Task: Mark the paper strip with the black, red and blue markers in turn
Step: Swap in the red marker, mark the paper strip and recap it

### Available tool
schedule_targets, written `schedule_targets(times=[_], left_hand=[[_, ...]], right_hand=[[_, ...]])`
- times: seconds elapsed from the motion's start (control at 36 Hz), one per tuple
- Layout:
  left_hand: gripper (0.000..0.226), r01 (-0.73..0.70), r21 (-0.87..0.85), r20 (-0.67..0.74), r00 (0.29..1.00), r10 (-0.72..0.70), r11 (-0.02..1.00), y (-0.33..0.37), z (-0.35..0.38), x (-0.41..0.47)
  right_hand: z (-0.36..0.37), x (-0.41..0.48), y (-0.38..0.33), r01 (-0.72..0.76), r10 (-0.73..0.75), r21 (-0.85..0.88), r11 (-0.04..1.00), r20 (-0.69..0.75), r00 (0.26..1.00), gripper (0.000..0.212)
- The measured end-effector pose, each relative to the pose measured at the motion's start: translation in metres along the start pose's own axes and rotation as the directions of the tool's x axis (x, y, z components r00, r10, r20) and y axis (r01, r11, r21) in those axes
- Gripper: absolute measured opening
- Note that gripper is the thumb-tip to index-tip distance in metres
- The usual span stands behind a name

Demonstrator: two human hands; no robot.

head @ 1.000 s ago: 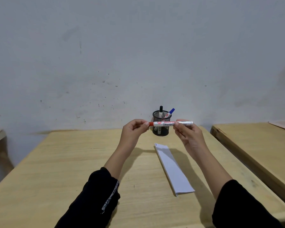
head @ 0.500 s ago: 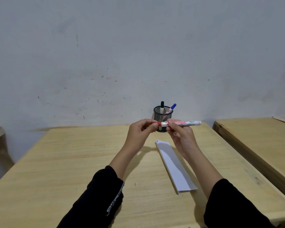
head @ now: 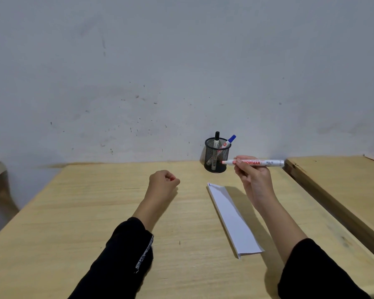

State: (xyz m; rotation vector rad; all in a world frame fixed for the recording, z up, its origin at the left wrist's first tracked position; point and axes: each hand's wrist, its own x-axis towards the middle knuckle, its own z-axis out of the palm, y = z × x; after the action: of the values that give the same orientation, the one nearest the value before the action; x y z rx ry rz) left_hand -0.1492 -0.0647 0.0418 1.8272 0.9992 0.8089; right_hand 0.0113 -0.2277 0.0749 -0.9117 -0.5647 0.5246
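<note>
Red-marker step is in hand: the right hand (head: pixel 254 180) grasps the uncapped white red-tipped marker (head: pixel 254 162) above the pale wooden desk (head: pixel 95 212). The left hand (head: pixel 163 182) is clenched, probably around the cap. Next, the tip must descend onto the white folded paper strip (head: pixel 232 216).

Cap now off red marker (head: pixel 255 162); left hand (head: pixel 163 182) has drawn away leftward, closed on the red cap (head: pixel 172 179). Right hand (head: pixel 252 180) alone holds marker, tip bare.
</note>
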Motion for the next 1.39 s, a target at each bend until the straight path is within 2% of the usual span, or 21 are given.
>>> schedule_targets(times=[0.14, 0.22, 0.44, 0.5, 0.58, 0.67, 0.78, 0.83, 0.89, 0.94, 1.0, 1.06, 1.19, 1.39], left_hand=[[0.013, -0.005, 0.244, 0.090, 0.996, -0.018, 0.970, -0.011, -0.004, 0.003], [0.015, -0.023, 0.321, 0.121, 0.993, -0.017, 0.947, -0.011, -0.002, 0.005], [0.014, -0.071, 0.360, 0.181, 0.984, 0.005, 0.930, -0.014, 0.003, 0.008], [0.022, -0.071, 0.347, 0.188, 0.982, 0.004, 0.935, -0.015, 0.003, 0.008], [0.049, -0.083, 0.322, 0.192, 0.981, 0.021, 0.943, -0.016, 0.003, 0.007], [0.065, -0.159, 0.305, 0.098, 0.986, 0.135, 0.939, -0.007, 0.000, 0.007], [0.050, -0.343, 0.211, 0.008, 0.937, 0.350, 0.915, 0.014, 0.003, 0.001], [0.041, -0.444, 0.176, 0.076, 0.896, 0.438, 0.879, 0.022, 0.012, -0.010], [0.038, -0.521, 0.164, 0.236, 0.845, 0.479, 0.838, 0.025, 0.026, -0.021], [0.043, -0.565, 0.186, 0.396, 0.792, 0.465, 0.804, 0.023, 0.041, -0.030], [0.049, -0.561, 0.219, 0.474, 0.776, 0.416, 0.798, 0.019, 0.053, -0.037], [0.050, -0.556, 0.235, 0.500, 0.773, 0.391, 0.798, 0.015, 0.059, -0.041], [0.041, -0.608, 0.238, 0.602, 0.704, 0.376, 0.757, 0.009, 0.057, -0.047], [0.044, -0.594, 0.295, 0.587, 0.731, 0.349, 0.749, -0.001, 0.051, -0.053]], right_hand=[[-0.002, -0.002, 0.005, -0.015, 0.017, -0.131, 0.991, 0.017, 1.000, 0.009], [-0.002, -0.002, 0.006, -0.013, 0.019, -0.186, 0.983, 0.028, 0.999, 0.011], [-0.002, -0.003, 0.014, -0.008, 0.026, -0.257, 0.966, 0.065, 0.998, 0.011], [-0.003, -0.003, 0.016, -0.009, 0.026, -0.259, 0.966, 0.065, 0.998, 0.011], [-0.005, -0.003, 0.015, -0.007, 0.022, -0.252, 0.968, 0.058, 0.998, 0.012], [-0.006, 0.000, 0.014, 0.001, 0.010, -0.237, 0.971, 0.045, 0.999, 0.012], [-0.007, 0.005, 0.011, 0.000, 0.005, -0.190, 0.982, 0.024, 1.000, 0.008], [-0.006, 0.007, 0.010, 0.000, 0.004, -0.167, 0.986, 0.023, 1.000, 0.008], [-0.005, 0.009, 0.009, 0.000, 0.003, -0.143, 0.990, 0.024, 1.000, 0.008], [-0.005, 0.011, 0.009, 0.001, 0.002, -0.128, 0.992, 0.020, 1.000, 0.010], [-0.005, 0.012, 0.008, 0.000, 0.002, -0.120, 0.993, 0.017, 1.000, 0.011], [-0.005, 0.013, 0.008, -0.004, 0.005, -0.105, 0.995, 0.009, 1.000, 0.011], [-0.008, 0.015, 0.008, -0.021, 0.020, -0.091, 0.996, -0.021, 1.000, 0.014], [-0.001, 0.020, 0.016, -0.073, 0.071, -0.049, 0.996, -0.056, 0.996, 0.011]])
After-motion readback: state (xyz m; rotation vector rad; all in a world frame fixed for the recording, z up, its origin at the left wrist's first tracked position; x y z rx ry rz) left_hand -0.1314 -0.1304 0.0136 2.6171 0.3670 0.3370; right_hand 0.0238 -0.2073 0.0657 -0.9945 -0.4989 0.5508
